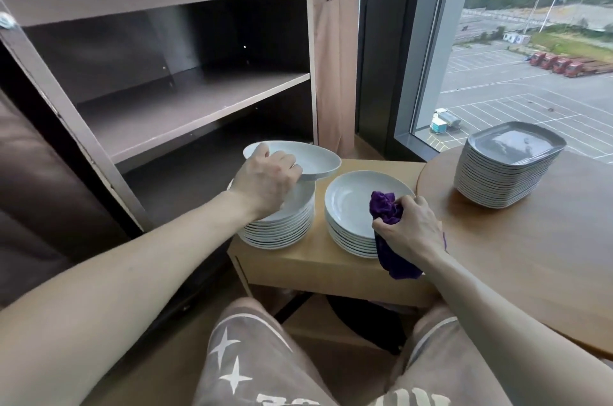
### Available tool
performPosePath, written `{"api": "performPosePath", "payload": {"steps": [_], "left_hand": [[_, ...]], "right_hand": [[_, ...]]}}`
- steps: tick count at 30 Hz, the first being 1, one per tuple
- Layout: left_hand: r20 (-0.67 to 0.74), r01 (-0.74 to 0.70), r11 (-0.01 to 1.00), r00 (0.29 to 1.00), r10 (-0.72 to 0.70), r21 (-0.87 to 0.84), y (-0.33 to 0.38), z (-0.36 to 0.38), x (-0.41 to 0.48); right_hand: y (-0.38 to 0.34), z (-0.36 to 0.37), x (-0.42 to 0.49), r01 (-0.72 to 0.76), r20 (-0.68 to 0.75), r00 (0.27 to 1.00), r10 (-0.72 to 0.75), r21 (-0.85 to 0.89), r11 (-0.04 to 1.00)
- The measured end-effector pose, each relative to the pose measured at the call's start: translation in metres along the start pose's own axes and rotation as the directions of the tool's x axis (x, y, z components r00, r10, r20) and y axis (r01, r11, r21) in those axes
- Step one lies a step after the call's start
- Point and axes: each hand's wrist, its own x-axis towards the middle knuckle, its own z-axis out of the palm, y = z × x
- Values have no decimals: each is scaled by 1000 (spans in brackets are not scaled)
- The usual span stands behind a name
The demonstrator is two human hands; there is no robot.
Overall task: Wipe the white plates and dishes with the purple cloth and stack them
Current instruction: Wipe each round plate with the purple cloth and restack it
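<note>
Shelving unit [185, 100], dark brown and open-fronted, takes up the far left of my feed. Window [530, 57] far right, looking over a car park. Round wooden table [530, 256] on the right; a lower square wooden table [318, 259] butts against its left edge, close to the shelving. Beige curtain [335, 57] hangs between shelving and window frame.

Stack of square grey-white dishes [504, 173] sits far on the round table, well apart from the hands. On the low table I note two stacks of round white plates side by side: left stack [282, 226], right stack [348, 206].

Left hand [265, 183] grips the near rim of one white plate [305, 157], held tilted just above the left stack. Right hand [411, 226] clutches the bunched purple cloth [386, 206] on the right stack's top plate; the cloth's tail hangs down past the near side of that stack.
</note>
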Motion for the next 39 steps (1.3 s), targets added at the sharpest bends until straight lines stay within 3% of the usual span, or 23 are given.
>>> {"api": "performPosePath", "payload": {"steps": [9,16,18,22,24,28,33,36,39], "left_hand": [[89,194,967,979,-181,-167,12,35,-33],[270,226,909,954,-133,-350,21,66,-40],[316,296,823,937,-151,-485,19,69,-40],[569,562,488,808,-153,-668,12,66,-22],[581,587,395,800,-151,-706,20,60,-6],[504,505,457,853,-136,-732,50,51,34],[601,508,612,796,-65,-606,70,65,70],[655,554,597,753,-63,-580,71,86,69],[651,565,589,754,-83,-579,75,100,64]], "right_hand": [[0,8,9,100,19,995,-98,-82,992],[6,8,26,112,30,994,-110,-107,988],[8,7,32,109,54,993,-103,-111,988],[13,8,41,133,118,985,-124,-73,988],[15,11,44,165,141,979,-150,-100,981],[13,14,51,222,222,959,-174,-211,952],[12,13,56,256,313,934,-171,-257,932],[9,13,58,312,386,901,-199,-256,915],[2,18,62,364,435,866,-247,-211,907]]}}
